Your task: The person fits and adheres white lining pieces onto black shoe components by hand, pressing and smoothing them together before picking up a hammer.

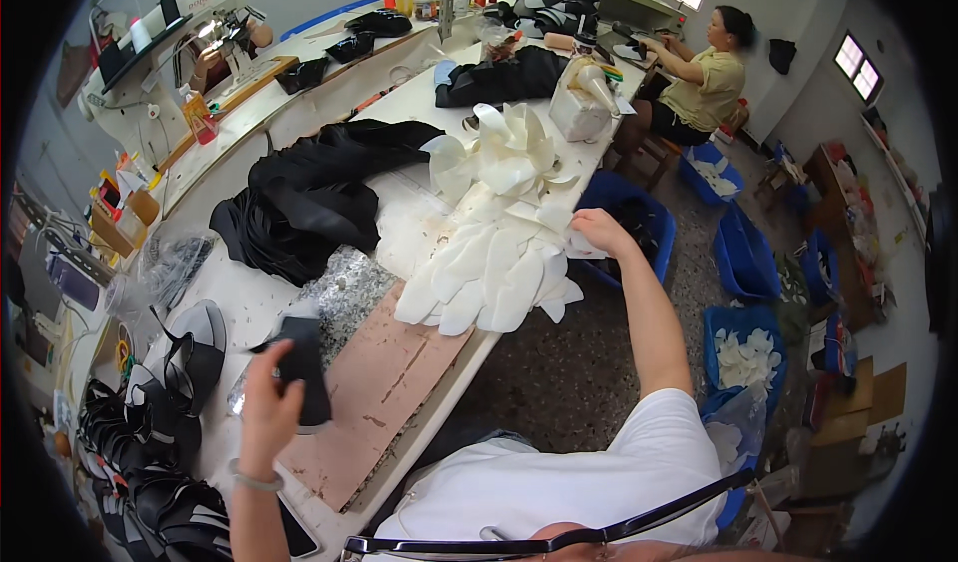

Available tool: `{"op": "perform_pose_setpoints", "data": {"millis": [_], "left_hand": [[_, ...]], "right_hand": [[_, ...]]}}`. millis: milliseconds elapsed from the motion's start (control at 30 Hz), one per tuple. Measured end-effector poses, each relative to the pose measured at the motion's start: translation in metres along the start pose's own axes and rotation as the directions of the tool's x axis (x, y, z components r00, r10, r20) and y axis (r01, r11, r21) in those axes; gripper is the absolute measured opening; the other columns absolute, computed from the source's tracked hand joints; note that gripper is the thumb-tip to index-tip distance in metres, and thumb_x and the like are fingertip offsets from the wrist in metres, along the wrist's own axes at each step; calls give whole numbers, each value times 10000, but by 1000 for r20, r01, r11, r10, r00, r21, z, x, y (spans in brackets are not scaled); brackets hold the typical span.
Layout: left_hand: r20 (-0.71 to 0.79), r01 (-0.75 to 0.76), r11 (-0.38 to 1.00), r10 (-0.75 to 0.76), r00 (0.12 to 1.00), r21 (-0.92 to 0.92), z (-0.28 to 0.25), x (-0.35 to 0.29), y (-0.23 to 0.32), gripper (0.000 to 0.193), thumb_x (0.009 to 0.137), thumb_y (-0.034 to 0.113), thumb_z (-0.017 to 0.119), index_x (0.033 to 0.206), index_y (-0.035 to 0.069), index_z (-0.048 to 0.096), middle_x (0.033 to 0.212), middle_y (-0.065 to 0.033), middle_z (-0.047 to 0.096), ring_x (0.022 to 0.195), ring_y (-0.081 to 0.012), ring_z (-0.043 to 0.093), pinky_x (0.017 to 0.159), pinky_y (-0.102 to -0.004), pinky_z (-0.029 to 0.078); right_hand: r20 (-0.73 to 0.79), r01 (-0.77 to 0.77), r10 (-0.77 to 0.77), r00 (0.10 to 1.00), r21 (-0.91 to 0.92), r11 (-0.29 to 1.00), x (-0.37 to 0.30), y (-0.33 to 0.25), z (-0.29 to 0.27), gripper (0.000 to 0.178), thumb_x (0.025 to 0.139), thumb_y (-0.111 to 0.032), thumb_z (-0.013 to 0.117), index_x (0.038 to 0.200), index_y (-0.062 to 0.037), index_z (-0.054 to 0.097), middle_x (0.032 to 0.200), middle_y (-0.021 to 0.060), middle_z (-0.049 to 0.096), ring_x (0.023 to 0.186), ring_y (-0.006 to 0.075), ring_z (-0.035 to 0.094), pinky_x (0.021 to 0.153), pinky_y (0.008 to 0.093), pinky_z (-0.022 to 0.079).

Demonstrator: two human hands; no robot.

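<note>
My left hand (pixel 271 402) grips a flat black piece (pixel 307 370) with a pale lower edge, a little blurred, over the left side of a worn pinkish-brown board (pixel 374 392). At the table's right edge, my right hand (pixel 603 231) has its fingers closed on a thin white piece (pixel 585 247). Beside that hand spreads a heap of thin, curved white pieces (pixel 489 273), fanned out and overlapping, with more curled ones (pixel 509 153) piled at its far end. Crumpled clear plastic (pixel 349 292) lies between the board and a large bundle of black pieces (pixel 309 193).
Grey and black shoe uppers (pixel 180 362) crowd the left side. A phone (pixel 297 532) lies near my left forearm. A glue container with a nozzle (pixel 584 103) stands farther along the table. Blue bins (pixel 743 253) stand on the floor at right; a co-worker (pixel 704 73) sits beyond.
</note>
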State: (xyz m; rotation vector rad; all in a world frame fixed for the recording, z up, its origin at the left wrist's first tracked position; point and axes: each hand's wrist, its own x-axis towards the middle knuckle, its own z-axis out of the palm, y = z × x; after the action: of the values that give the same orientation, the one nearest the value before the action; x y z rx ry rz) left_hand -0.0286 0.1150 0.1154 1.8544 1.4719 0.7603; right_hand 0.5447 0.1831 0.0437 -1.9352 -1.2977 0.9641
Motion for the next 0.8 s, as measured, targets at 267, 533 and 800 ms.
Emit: {"op": "perform_pose_setpoints", "data": {"millis": [267,533,800], "left_hand": [[-195,-277,659,548,813,699,49,-2,73,463,741,116,749,1170,46,592,1009,-149,605,863,-317,580,775,-399,484],[246,-829,523,792,558,195,258,99,97,409,882,281,592,1191,18,548,1268,-96,522,1251,-252,447,911,-415,415],[434,-776,575,649,625,258,316,143,86,451,919,426,507,1073,14,608,1188,-76,562,1193,-229,472,937,-430,379]], "right_hand": [[-127,287,-471,873,-647,706,-39,-17,42,197,867,-289,551,906,-138,671,779,178,650,764,372,636,686,467,505],[21,285,-547,837,-870,402,-46,7,97,205,805,-156,556,984,-98,634,905,72,657,933,272,602,732,385,538],[-378,46,-21,925,57,997,-24,32,0,247,913,-218,577,1064,-32,637,908,105,697,747,216,670,606,297,535]]}}
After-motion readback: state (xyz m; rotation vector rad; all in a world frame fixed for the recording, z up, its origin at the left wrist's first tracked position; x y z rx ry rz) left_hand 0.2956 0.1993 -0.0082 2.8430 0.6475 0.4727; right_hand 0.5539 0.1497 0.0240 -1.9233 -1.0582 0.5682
